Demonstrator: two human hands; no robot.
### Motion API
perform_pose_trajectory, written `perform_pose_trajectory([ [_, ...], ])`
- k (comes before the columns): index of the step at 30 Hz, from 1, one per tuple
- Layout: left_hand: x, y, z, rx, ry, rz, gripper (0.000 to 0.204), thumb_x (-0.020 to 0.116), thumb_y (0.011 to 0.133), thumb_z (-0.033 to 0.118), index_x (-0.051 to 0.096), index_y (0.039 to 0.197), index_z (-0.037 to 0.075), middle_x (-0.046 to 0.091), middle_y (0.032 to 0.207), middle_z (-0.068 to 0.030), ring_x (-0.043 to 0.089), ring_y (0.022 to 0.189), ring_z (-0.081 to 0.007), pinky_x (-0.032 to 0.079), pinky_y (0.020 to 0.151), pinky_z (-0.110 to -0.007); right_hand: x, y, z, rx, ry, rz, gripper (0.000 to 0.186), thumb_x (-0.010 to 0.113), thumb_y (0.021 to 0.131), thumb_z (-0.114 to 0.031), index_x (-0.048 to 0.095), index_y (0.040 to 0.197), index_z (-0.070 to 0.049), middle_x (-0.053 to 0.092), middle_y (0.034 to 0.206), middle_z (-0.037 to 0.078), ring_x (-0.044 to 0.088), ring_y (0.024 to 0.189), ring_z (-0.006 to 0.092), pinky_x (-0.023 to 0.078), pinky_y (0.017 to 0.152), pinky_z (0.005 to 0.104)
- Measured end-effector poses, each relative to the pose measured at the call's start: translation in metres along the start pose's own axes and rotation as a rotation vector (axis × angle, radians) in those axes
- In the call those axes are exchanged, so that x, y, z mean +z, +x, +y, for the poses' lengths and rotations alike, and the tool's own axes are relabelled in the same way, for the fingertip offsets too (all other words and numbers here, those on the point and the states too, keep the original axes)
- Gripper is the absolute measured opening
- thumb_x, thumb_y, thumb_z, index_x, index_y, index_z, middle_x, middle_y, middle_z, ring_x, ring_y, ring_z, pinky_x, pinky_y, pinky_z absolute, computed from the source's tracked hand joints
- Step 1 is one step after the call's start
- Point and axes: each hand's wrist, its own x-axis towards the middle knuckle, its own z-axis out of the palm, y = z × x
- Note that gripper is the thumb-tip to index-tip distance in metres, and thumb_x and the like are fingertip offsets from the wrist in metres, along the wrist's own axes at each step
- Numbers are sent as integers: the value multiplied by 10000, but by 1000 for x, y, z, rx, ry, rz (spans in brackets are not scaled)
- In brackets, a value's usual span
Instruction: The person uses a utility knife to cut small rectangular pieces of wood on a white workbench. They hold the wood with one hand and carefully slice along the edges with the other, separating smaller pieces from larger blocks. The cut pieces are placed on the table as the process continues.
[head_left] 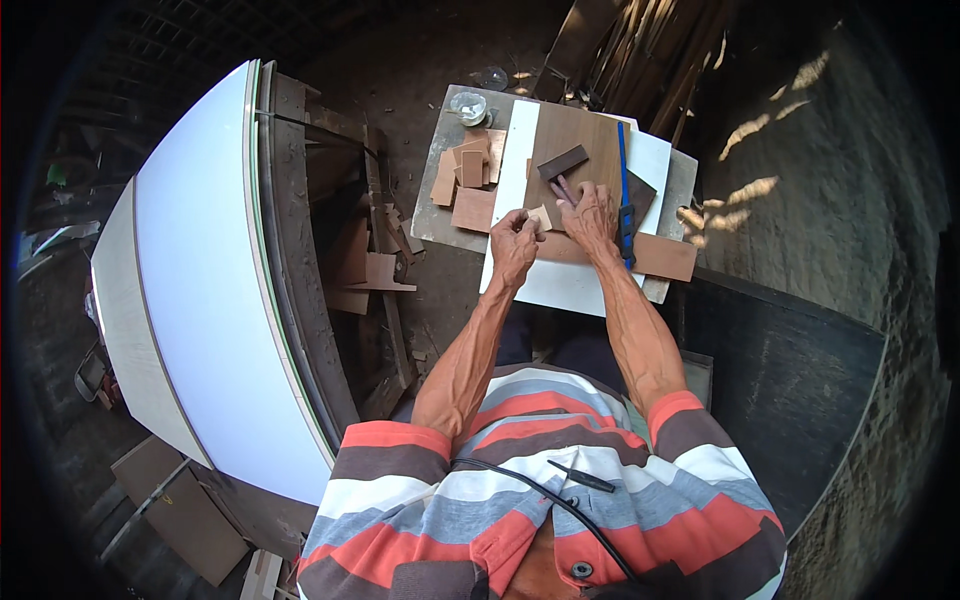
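Note:
My left hand [514,246] is closed in a pinch on a small pale wood piece [541,217] above the work board. Close beside it, my right hand [592,214] is closed with its fingers around a short purplish-brown stick [564,188]; its exact kind is unclear. Just beyond these fingers, a dark brown rectangular block [562,162] lies at a slant on a brown wood panel [572,128]. A reddish-brown wood strip [662,257] runs crosswise under my wrists. Right of my right hand lies a blue caliper-like tool [625,190], lengthwise.
Several small wood pieces [472,168] are piled at the table's left, near a clear jar [468,107]. A white board [516,150] lies under the panel. Large white sheets [200,250] stand at left; a dark panel [780,370] is at right. Wood strips [650,50] lean beyond the table.

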Motion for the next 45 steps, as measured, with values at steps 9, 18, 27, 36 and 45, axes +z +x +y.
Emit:
perform_pose_trajectory([
  [9, -15, -18, 3, -60, 26, -5, 245, 656, 914, 117, 681, 1090, -53, 673, 827, -59, 588, 676, -97, 447, 556, -245, -20, 9, -2, 66, -17, -272, 404, 611, 830, -268, 640, 1054, 67, 671, 1034, 320, 658, 1018, 464, 521, 854, 510],
  [18, -5, -46, 31, 22, 17, -57, 211, 562, 987, 105, 665, 1032, -73, 715, 840, -104, 705, 638, -171, 564, 541, -267, -72, -39, -1, -51, 115, -181, 590, 494, 880, -104, 453, 1467, -129, 666, 1144, 281, 652, 1038, 461, 514, 878, 528],
  [27, 37, -99, 36, 273, 328, -90, 257, 548, 993, 110, 710, 876, -52, 704, 724, -81, 726, 657, -157, 557, 552, -250, -128, -101, 41, -443, 139, 49, 777, 528, 833, 18, 417, 1514, -339, 635, 846, 160, 663, 794, 359, 537, 716, 473],
  [36, 85, -134, 37, 371, 248, -121, 249, 541, 977, 79, 685, 840, -71, 698, 714, -102, 727, 632, -169, 550, 511, -258, -131, -127, 83, -448, 173, 137, 720, 515, 829, 4, 510, 1460, -342, 579, 798, 142, 634, 795, 331, 505, 698, 458],
  [45, 96, -163, 53, 283, 309, -250, 216, 574, 990, 106, 706, 959, -62, 729, 804, -136, 738, 680, -191, 593, 586, -274, -161, -147, 95, -548, 96, 350, 713, 503, 837, 29, 527, 1451, -331, 641, 858, 108, 653, 801, 313, 517, 703, 443],
])
